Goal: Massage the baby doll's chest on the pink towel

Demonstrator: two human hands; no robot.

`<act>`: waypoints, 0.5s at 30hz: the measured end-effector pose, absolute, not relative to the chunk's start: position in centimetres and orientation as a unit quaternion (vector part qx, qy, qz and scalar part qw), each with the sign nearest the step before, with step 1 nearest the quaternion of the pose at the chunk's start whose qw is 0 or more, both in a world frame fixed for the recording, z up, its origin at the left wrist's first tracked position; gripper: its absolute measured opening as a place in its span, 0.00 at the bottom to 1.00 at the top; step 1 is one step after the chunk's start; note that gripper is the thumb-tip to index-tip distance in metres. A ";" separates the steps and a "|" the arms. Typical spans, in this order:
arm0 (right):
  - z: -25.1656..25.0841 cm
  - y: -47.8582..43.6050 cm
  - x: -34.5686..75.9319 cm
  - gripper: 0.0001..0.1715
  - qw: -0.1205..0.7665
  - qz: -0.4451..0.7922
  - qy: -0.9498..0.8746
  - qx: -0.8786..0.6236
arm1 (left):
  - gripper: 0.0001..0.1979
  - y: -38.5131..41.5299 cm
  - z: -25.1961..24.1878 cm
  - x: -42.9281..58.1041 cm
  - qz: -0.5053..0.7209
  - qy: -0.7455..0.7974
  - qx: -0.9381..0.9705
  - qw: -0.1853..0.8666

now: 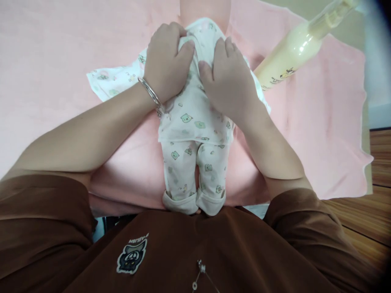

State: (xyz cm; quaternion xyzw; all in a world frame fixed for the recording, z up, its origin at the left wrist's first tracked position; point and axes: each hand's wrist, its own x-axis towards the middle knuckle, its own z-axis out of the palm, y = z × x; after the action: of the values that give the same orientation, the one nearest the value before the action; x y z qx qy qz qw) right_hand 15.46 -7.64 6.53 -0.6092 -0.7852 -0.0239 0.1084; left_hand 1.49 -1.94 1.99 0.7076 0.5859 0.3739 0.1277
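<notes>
A small baby-sized figure lies on its back, dressed in a white baby shirt [195, 122] printed with green animals and matching baby pants [180, 167] with folded cuffs. I cannot tell whether it is a doll; only a little of its head or neck [204, 10] shows at the top edge. My left hand [168, 61], with a silver bangle at the wrist, is closed on the shirt near the neckline, fingers curled under. Opposite it, my right hand [230, 79] pinches the shirt's upper front, its fingertips partly hidden. One shirt sleeve [113, 79] spreads out to the left.
A pink blanket [320, 122] covers the table beneath the figure. Close by my right hand stands a pale yellow pump bottle [290, 53], appearing tilted in this view. Wooden flooring [363, 219] shows beyond the table's right edge.
</notes>
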 end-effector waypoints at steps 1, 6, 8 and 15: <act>6.9 -8.3 15.1 0.30 0.085 -0.033 -0.787 -0.610 | 0.11 -1.6 1.8 1.4 0.378 0.586 0.705 0.129; 6.9 -8.1 15.4 0.18 0.137 -0.012 -0.792 -0.595 | 0.08 -1.6 1.6 1.2 0.358 0.587 0.715 0.126; 6.2 -6.7 16.1 0.13 0.170 0.024 -0.772 -0.612 | 0.07 -1.8 1.6 1.3 0.353 0.593 0.714 0.118; 4.6 -4.3 16.9 0.20 0.193 0.056 -0.742 -0.640 | 0.04 -2.0 2.1 1.7 0.326 0.622 0.704 0.105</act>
State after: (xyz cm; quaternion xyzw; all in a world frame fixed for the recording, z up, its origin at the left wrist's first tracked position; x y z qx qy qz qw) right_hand 16.93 -4.31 4.58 -0.6400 -0.7417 0.0563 0.1925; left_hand 1.66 -2.04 2.06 0.7039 0.6224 0.3257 0.1053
